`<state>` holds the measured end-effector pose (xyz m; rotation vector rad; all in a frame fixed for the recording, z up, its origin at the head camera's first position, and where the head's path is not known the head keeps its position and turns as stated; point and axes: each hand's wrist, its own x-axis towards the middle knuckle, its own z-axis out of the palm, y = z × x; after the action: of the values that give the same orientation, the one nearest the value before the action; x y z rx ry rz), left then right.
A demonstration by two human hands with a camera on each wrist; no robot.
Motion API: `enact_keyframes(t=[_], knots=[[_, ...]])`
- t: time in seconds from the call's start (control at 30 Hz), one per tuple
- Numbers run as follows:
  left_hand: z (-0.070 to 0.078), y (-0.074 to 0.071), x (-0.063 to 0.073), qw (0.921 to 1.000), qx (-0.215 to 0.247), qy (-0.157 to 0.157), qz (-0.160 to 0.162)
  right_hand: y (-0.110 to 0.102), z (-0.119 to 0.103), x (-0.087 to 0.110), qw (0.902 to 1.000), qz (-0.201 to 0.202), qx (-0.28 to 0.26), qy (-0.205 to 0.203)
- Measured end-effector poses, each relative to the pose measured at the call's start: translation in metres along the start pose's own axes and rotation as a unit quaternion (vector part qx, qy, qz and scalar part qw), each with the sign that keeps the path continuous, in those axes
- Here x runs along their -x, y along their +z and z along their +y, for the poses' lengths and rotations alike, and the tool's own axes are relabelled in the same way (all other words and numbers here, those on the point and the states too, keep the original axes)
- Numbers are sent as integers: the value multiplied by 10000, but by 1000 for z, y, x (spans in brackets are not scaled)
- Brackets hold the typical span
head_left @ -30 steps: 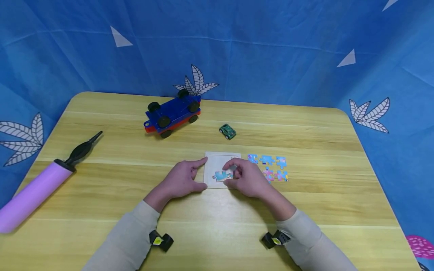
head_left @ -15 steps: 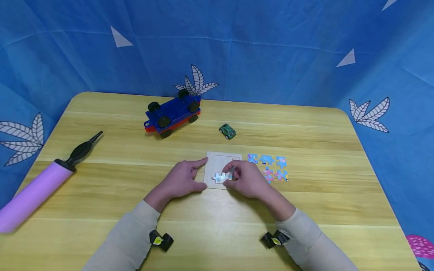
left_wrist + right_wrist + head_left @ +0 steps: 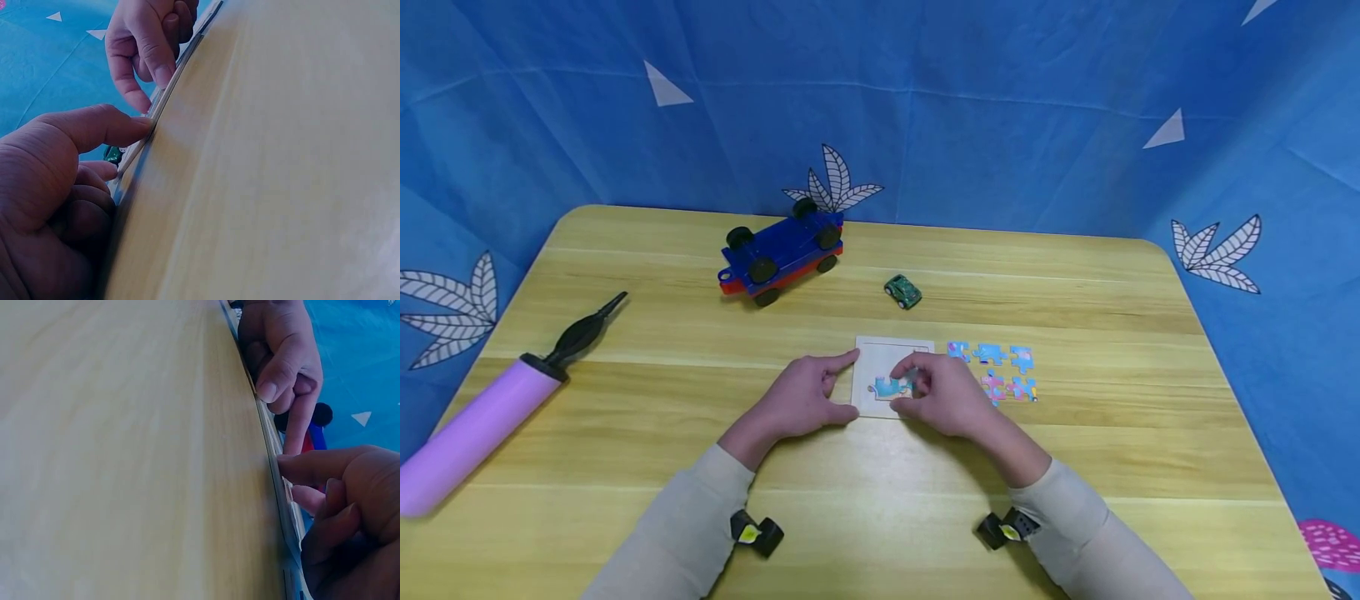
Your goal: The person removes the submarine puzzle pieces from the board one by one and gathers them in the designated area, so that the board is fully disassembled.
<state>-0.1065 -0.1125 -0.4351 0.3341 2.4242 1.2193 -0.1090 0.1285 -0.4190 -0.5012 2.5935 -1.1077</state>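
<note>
A pale, square puzzle board (image 3: 872,357) lies on the table before the person. My left hand (image 3: 801,397) rests at its left side, index fingertip against the upper part of the edge and thumb at the lower corner, the two spread apart. Over the board, my right hand (image 3: 951,396) pinches a light-blue jigsaw piece (image 3: 887,388) between thumb and index finger. Those fingers hide the right end of the piece. Several loose jigsaw pieces (image 3: 991,354), blue and pink, lie to the right of the board, close by the right hand.
A small green toy car (image 3: 903,291) stands behind the board. Farther back on the left, a blue and red toy vehicle (image 3: 784,250) lies wheels up. A purple hand pump (image 3: 482,433) with a black nozzle lies at the table's left. Blue printed cloth (image 3: 925,125) hangs behind.
The blue piece tilted and shone pale half a second ago; now its blue face shows again. The board slid slightly right earlier. Both hands have stayed nearly in place.
</note>
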Motion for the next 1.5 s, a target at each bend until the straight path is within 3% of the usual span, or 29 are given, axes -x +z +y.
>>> enact_keyframes(t=[0.5, 1.13, 1.5], knots=[[3, -2, 1, 9998, 23, -128, -149, -2, 3, 4, 9993, 148, -349, 25], [4, 0, 2, 9999, 105, -19, -69, -30, 32, 46, 9955, 635, -676, 179], [5, 0, 2, 10000, 55, -35, -59, -46, 50, 68, 9952, 638, -626, 396]])
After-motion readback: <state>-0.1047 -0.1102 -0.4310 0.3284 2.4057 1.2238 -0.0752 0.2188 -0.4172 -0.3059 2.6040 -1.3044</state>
